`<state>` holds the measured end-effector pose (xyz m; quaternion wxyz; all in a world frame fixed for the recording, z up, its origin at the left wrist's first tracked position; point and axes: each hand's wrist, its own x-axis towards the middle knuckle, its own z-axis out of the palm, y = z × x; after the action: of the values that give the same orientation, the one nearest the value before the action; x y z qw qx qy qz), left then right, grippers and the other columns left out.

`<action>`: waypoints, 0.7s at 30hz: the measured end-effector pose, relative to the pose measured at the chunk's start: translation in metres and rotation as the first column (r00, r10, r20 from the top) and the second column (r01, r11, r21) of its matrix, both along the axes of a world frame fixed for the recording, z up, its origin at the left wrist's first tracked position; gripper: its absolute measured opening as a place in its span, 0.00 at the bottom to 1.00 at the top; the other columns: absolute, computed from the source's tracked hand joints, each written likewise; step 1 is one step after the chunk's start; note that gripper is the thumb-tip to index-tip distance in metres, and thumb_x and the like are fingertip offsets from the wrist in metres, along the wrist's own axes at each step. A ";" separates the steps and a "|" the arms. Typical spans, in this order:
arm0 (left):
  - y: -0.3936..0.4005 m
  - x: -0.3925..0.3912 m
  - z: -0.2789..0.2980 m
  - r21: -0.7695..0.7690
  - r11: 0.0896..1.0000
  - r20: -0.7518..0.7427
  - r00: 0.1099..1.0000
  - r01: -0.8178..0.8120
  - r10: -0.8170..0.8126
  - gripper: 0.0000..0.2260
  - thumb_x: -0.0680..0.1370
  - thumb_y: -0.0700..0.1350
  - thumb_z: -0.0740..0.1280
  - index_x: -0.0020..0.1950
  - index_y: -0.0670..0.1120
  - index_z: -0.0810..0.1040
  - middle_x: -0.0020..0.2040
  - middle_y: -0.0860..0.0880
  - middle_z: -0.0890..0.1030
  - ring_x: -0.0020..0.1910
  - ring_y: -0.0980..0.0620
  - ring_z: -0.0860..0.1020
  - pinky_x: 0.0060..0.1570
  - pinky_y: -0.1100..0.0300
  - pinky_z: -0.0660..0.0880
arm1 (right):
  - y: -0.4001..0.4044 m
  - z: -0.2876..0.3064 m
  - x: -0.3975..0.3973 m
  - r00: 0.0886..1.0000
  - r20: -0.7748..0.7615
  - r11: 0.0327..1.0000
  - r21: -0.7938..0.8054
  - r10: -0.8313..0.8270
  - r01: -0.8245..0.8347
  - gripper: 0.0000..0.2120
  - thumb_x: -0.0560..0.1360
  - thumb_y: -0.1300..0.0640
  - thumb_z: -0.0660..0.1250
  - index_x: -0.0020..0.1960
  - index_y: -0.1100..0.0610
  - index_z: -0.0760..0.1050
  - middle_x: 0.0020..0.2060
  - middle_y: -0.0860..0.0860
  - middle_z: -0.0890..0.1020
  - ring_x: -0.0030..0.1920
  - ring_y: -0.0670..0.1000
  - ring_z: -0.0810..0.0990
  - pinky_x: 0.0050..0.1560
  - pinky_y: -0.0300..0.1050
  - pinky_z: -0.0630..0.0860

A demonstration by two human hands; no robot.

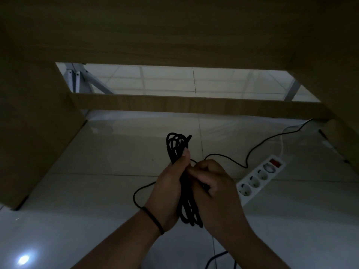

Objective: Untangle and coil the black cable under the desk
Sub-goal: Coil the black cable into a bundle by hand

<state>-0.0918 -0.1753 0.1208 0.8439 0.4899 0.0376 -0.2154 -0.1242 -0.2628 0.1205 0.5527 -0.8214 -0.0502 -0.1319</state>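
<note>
The black cable is gathered into a long narrow bundle of several loops, held upright above the white tiled floor under the desk. My left hand grips the bundle around its middle, thumb pressed on the upper loops. My right hand touches the bundle from the right and pinches a strand of it. Loops stick out above and below my hands. A loose length of the cable trails right across the floor to the back right corner. Another loop hangs out to the left by my left wrist.
A white power strip with a red switch lies on the floor to the right, its white cord running back. The wooden desk's side panels stand left and right, a crossbar spans the back. More black cable lies at the bottom edge.
</note>
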 end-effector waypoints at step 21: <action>0.030 0.038 0.002 0.045 0.882 0.021 0.883 -0.470 0.469 0.16 0.79 0.54 0.59 0.33 0.50 0.65 0.22 0.54 0.64 0.19 0.57 0.63 0.21 0.65 0.66 | -0.005 -0.023 0.003 1.000 0.008 0.980 -0.198 -0.005 0.006 0.14 0.75 0.57 0.66 0.32 0.53 0.68 0.26 0.42 0.67 0.30 0.43 0.69 0.30 0.29 0.63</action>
<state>-0.0534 -0.1455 0.1233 0.8589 0.4877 0.1565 -0.0014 -0.1215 -0.2682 0.0977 0.4676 -0.8719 -0.0628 -0.1308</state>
